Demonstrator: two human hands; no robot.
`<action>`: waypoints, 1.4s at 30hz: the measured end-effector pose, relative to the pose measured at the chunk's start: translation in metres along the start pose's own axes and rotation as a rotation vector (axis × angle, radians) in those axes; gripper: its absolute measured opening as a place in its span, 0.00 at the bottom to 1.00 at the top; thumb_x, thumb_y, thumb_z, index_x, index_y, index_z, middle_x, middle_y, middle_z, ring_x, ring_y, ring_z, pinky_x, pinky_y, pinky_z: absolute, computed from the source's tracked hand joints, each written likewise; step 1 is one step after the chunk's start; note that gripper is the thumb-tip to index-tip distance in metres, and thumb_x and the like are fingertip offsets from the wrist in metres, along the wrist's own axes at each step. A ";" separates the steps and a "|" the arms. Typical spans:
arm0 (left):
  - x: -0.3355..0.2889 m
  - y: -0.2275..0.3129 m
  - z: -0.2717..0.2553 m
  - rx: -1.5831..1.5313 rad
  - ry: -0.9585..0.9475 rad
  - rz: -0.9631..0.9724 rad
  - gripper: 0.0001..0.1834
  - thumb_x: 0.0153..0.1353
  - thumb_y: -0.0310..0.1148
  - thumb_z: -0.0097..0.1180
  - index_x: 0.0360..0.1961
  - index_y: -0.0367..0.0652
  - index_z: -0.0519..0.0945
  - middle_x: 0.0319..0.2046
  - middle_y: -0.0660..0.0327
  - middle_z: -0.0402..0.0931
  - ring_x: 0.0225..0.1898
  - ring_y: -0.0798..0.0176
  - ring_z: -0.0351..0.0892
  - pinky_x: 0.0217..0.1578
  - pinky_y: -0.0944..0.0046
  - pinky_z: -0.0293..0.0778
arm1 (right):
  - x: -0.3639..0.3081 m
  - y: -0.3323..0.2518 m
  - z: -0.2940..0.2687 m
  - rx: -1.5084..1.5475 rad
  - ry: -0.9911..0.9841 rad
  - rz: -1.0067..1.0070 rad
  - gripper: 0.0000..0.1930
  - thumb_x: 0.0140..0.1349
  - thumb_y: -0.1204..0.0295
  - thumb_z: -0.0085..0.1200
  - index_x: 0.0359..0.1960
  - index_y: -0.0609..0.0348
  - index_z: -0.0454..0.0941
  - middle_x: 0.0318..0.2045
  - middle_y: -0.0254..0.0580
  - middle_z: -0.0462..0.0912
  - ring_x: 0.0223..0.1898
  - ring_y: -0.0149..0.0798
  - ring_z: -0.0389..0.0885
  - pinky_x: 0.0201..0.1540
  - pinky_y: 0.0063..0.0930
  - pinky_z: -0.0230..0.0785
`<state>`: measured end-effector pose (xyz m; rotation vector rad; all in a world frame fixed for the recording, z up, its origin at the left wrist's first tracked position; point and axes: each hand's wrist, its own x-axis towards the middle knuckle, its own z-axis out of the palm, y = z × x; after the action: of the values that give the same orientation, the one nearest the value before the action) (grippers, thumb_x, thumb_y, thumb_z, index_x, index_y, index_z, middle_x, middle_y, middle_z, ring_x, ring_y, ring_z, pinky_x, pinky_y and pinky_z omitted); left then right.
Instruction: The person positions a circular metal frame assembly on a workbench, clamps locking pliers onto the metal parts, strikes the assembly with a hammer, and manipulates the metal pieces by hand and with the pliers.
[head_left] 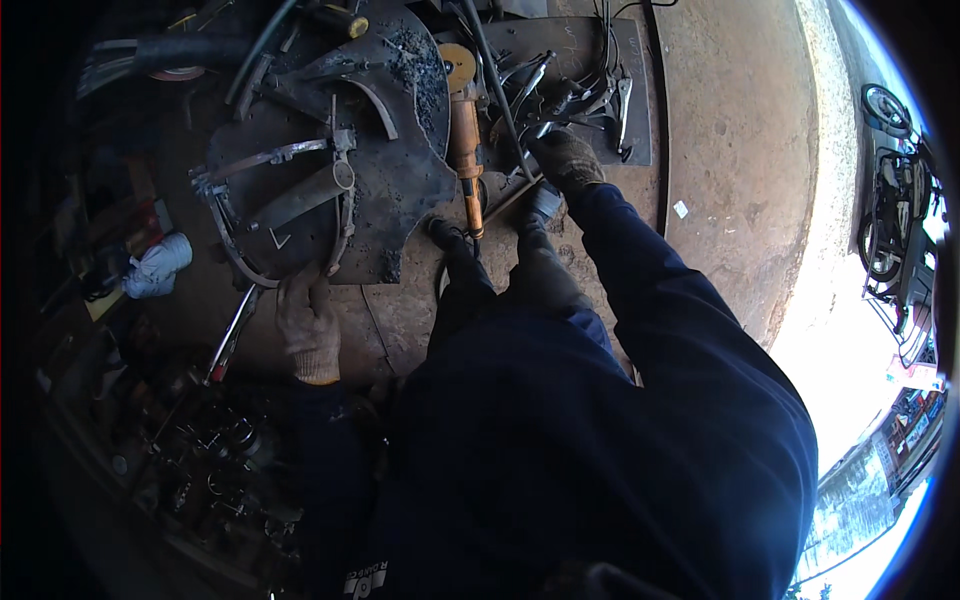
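My left hand (pixel 308 325), in a pale work glove, is at the near edge of a dark steel plate (pixel 385 215). Its fingers stretch forward, their tips next to the lower ends of a curved metal frame (pixel 228 235). That frame lies on the plate with a short pipe (pixel 305 197) inside its curve. Out to the right, my gloved right hand (pixel 567 160) is closed beside several clamps and locking pliers (pixel 622 110). What its fingers hold is hidden. A thin rod (pixel 512 203) slants down-left from below that hand.
An orange angle grinder (pixel 466 140) with a tan disc lies between the plates. Dark grit (pixel 415 60) covers part of the steel plate. A white cloth bundle (pixel 158 265) and a metal-handled tool (pixel 232 335) are at left. Motorcycles (pixel 885 220) stand far right.
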<state>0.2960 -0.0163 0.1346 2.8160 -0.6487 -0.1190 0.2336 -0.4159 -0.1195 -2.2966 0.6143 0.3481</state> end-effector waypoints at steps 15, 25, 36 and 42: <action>-0.005 -0.007 0.002 0.072 -0.029 0.080 0.12 0.64 0.26 0.55 0.48 0.36 0.81 0.44 0.46 0.81 0.48 0.42 0.80 0.50 0.49 0.78 | 0.043 0.012 0.015 0.410 0.063 0.577 0.27 0.54 0.48 0.61 0.48 0.54 0.86 0.49 0.57 0.85 0.55 0.56 0.82 0.57 0.45 0.72; -0.001 0.001 -0.002 0.000 0.016 0.037 0.13 0.65 0.27 0.53 0.49 0.35 0.81 0.45 0.46 0.82 0.48 0.42 0.80 0.50 0.48 0.78 | 0.036 -0.010 0.022 0.270 -0.139 0.578 0.30 0.55 0.41 0.58 0.42 0.56 0.88 0.38 0.49 0.88 0.46 0.48 0.86 0.50 0.41 0.74; -0.003 -0.005 0.004 -0.044 0.039 0.038 0.12 0.65 0.28 0.56 0.47 0.35 0.82 0.44 0.47 0.82 0.47 0.42 0.80 0.50 0.49 0.78 | 0.029 -0.016 0.028 0.710 0.086 0.772 0.25 0.59 0.48 0.59 0.43 0.59 0.86 0.41 0.55 0.87 0.48 0.56 0.84 0.50 0.44 0.75; -0.002 -0.012 0.004 0.010 0.036 0.104 0.12 0.64 0.27 0.56 0.47 0.35 0.82 0.43 0.47 0.82 0.47 0.42 0.81 0.50 0.49 0.78 | 0.025 -0.002 0.013 0.169 0.074 -0.065 0.21 0.64 0.60 0.59 0.52 0.64 0.78 0.40 0.54 0.85 0.42 0.49 0.85 0.47 0.41 0.74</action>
<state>0.2985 -0.0056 0.1276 2.7802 -0.7880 -0.0467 0.2552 -0.4134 -0.1380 -2.1694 0.5815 0.1737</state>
